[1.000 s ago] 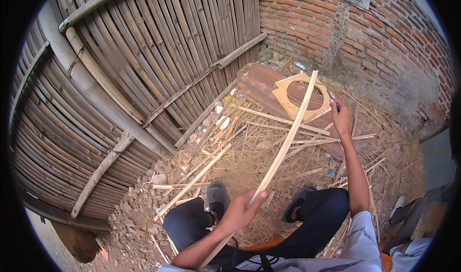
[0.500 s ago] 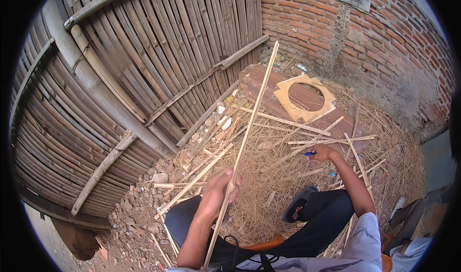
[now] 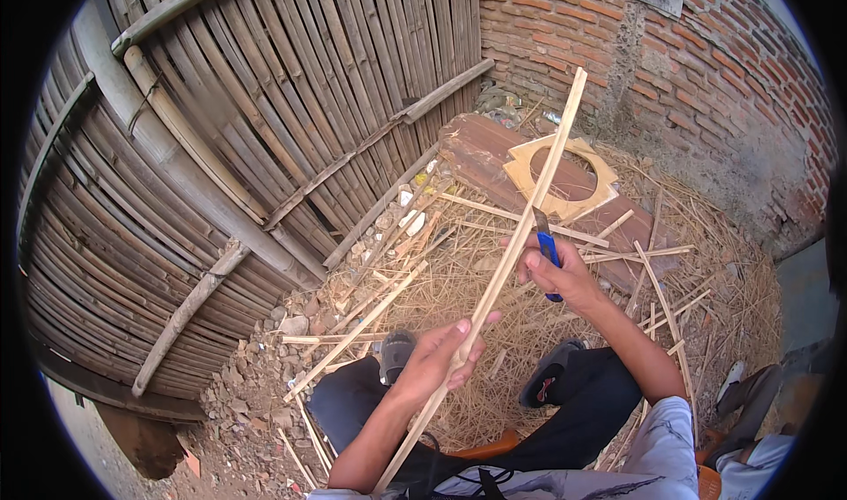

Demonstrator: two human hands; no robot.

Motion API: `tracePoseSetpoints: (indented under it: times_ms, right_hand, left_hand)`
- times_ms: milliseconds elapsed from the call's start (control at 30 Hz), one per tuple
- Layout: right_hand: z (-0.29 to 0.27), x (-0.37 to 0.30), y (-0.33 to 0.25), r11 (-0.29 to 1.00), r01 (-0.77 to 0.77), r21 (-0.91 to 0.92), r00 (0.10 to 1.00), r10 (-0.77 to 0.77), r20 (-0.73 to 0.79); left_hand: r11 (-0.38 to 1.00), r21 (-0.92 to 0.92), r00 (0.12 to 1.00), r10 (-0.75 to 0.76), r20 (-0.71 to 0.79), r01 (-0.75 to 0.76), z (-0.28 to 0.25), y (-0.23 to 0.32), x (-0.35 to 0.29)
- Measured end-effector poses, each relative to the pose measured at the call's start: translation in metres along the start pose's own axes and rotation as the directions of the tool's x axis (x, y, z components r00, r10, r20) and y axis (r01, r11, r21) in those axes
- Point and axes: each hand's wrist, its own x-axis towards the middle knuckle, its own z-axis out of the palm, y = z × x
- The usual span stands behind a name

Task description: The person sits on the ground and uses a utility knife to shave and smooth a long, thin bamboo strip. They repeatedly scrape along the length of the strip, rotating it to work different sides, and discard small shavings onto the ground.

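Note:
A long, pale bamboo strip [image 3: 501, 275] slants from my lap up toward the brick wall. My left hand [image 3: 438, 359] is closed round its lower part. In my right hand [image 3: 565, 275] is a blue-handled utility knife [image 3: 549, 251], its dark blade up against the strip's right side. Some fingers of that hand reach behind the strip, so I cannot tell how firmly they touch it. Beyond the strip's upper part lies a tan square board with a round hole [image 3: 587, 207], partly covered by the strip.
A brown wooden panel [image 3: 481, 151] lies under the holed board. More bamboo strips [image 3: 357, 330] and shavings [image 3: 494, 385] litter the ground. A bamboo fence [image 3: 291, 103] rises at the left, a brick wall [image 3: 565, 32] behind. At the lower right, another person's leg [image 3: 750, 398] shows.
My right hand has come up and left with the knife to the strip. The strip's top has swung right, and my left hand has shifted slightly right with it.

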Motion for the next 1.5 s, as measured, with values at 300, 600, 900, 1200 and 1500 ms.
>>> tracePoseSetpoints:
  times_ms: [300,600,900,1200,1500]
  right_hand:
    - [0.013,0.002,0.000,0.996,0.068,0.057,0.986,-0.059,-0.153]
    - [0.004,0.005,-0.004,0.993,0.046,0.112,0.994,-0.034,-0.105]
    - [-0.005,0.002,0.006,0.997,0.035,-0.073,0.999,-0.037,-0.031]
    - [-0.023,0.000,-0.003,0.975,0.023,-0.222,0.996,-0.042,-0.081]
    - [-0.024,0.002,0.011,0.931,0.019,-0.363,0.997,0.011,0.081]
  left_hand:
    - [0.993,-0.053,0.992,-0.103,0.068,0.107,0.014,0.007,0.003]
    - [0.998,-0.020,0.998,0.062,0.008,-0.062,-0.011,0.000,-0.002]
    - [0.470,-0.242,0.516,0.835,-0.192,-0.849,-0.077,0.064,-0.035]
    - [0.484,-0.050,0.421,0.702,-0.574,-0.874,-0.120,0.065,-0.055]
    - [0.537,-0.013,0.416,0.639,-0.647,-0.844,-0.171,0.066,-0.086]
